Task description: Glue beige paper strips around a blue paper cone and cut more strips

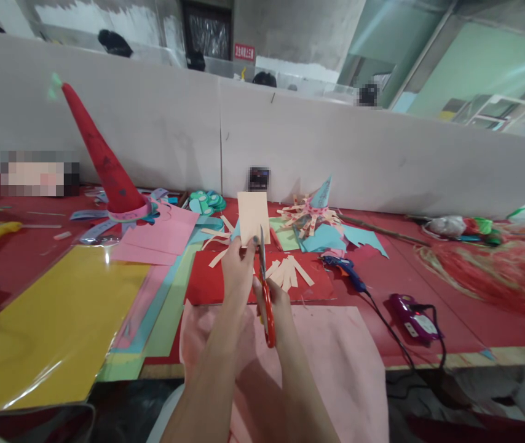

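My left hand [237, 271] pinches the lower edge of a small cream paper rectangle [253, 215], held upright above the table. My right hand [276, 301] grips red-handled scissors [266, 301]; their blades point up and meet the paper's bottom right edge. Both hands are closed. Cut cream strips [288, 271] lie on a red sheet [207, 283] just beyond the hands. A pink sheet [336, 351] lies under my forearms.
A red paper cone [106, 160] stands at back left beside pink paper [161, 237]. A yellow sheet in plastic [50, 320] covers the front left. A blue glue gun [343, 267] and purple device [412, 314] with cables lie right. A white partition [336, 147] runs behind.
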The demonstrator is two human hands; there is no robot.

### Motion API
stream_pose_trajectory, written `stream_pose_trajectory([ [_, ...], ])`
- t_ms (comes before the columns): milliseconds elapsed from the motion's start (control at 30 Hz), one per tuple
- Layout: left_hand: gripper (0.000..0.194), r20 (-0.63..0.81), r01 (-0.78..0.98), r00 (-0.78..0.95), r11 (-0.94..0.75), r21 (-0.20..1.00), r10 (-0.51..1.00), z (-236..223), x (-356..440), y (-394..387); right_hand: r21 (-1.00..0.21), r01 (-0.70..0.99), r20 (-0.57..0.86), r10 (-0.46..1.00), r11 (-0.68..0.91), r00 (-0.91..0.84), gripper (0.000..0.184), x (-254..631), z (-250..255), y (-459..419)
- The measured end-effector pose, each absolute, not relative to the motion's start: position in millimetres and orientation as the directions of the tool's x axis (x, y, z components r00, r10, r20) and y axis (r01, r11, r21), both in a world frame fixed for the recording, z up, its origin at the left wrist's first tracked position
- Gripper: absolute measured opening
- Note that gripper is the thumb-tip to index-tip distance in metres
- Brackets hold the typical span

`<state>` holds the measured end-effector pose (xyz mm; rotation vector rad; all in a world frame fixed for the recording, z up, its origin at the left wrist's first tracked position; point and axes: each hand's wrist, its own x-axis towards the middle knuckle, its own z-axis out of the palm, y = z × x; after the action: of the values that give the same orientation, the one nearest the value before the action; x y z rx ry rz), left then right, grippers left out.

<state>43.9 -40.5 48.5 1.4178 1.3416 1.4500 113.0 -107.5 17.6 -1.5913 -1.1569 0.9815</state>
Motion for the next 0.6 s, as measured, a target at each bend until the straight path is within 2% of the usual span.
stream_pose_trajectory([
  [300,0.023,0.254,0.14,-0.18,-0.231,0.963,0.95,48,45,-40,-0.965,0.241,-0.031,0.961,-0.1,0.273,0.04,115,6,-105],
  [600,0.025,0.27,0.136,-0.247,-0.242,0.961,0.931,46,48,-40,-0.969,0.189,-0.105,0.957,-0.16,0.272,0.037,113,18,-109],
])
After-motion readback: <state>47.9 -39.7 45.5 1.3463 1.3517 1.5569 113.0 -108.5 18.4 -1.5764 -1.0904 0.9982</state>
